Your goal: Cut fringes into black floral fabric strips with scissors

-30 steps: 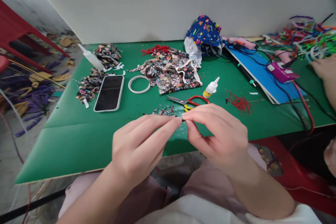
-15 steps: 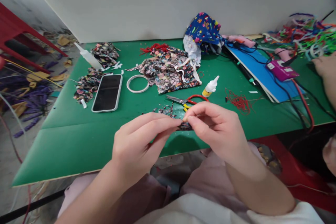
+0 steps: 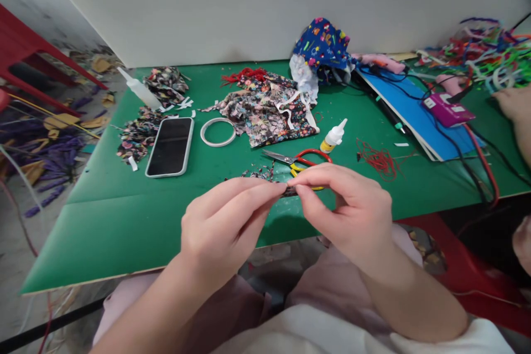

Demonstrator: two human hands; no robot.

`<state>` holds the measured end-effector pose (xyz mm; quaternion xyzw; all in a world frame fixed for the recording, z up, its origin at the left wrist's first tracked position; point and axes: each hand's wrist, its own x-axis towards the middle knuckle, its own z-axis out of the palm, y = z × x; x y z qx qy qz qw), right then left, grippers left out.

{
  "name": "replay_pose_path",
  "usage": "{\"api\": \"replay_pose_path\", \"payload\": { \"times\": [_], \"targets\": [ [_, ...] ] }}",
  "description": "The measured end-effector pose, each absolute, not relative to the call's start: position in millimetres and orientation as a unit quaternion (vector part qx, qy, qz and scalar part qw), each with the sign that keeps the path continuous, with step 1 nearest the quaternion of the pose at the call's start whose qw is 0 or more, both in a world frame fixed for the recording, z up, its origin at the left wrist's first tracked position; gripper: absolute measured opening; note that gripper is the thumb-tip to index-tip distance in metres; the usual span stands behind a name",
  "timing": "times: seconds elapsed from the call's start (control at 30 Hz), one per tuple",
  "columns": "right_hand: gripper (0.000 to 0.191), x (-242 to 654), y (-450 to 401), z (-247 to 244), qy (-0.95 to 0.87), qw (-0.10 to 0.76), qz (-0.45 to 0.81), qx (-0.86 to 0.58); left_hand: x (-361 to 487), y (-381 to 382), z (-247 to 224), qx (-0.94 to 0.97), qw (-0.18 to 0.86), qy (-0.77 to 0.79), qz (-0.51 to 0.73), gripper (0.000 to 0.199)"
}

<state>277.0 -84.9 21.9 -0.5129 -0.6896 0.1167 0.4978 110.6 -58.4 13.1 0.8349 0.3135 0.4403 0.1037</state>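
Note:
My left hand (image 3: 232, 218) and my right hand (image 3: 350, 204) meet fingertip to fingertip above the front of the green table (image 3: 124, 221). Both are closed in a pinch on a small piece of dark floral fabric (image 3: 290, 191), mostly hidden by the fingers. Just beyond the hands lie open scissors (image 3: 309, 158) with red and yellow handles. Small fabric scraps (image 3: 259, 173) are scattered behind my left fingers. A small white glue bottle (image 3: 333, 137) with a yellow label stands behind my right hand. To its right is a tangle of red thread (image 3: 379, 160).
A phone (image 3: 170, 146), a roll of white tape (image 3: 218, 133) and crumpled floral cloth (image 3: 274, 113) lie on the table. A blue folder (image 3: 415, 113), cables and a purple box (image 3: 448, 110) are at right. Another person's hand (image 3: 514, 110) rests at the right edge.
Both hands stay pinched together, and the fabric piece between them has shifted slightly upward. My right fingertips have drawn closer to the left ones. Nothing on the table has moved.

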Motion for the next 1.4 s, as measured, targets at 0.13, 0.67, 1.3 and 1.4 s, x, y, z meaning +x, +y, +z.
{"api": "replay_pose_path", "payload": {
  "times": [0.13, 0.67, 1.3, 1.4],
  "targets": [
    [0.009, 277, -86, 21, -0.684, 0.502, 0.109, -0.518, 111, -59, 12, 0.842, 0.055, 0.313, 0.436, 0.026],
    [0.013, 268, -82, 16, -0.588, 0.561, 0.251, -0.526, 117, -64, 13, 0.806, 0.093, 0.368, 0.454, 0.025],
    [0.009, 281, -81, 20, -0.637, 0.515, 0.238, -0.521, 116, -59, 5, 0.769, 0.221, 0.379, 0.465, 0.027],
    [0.010, 278, -81, 20, -0.648, 0.512, 0.220, -0.519, 117, -61, 7, 0.792, 0.145, 0.368, 0.465, 0.027]
  ]
}}
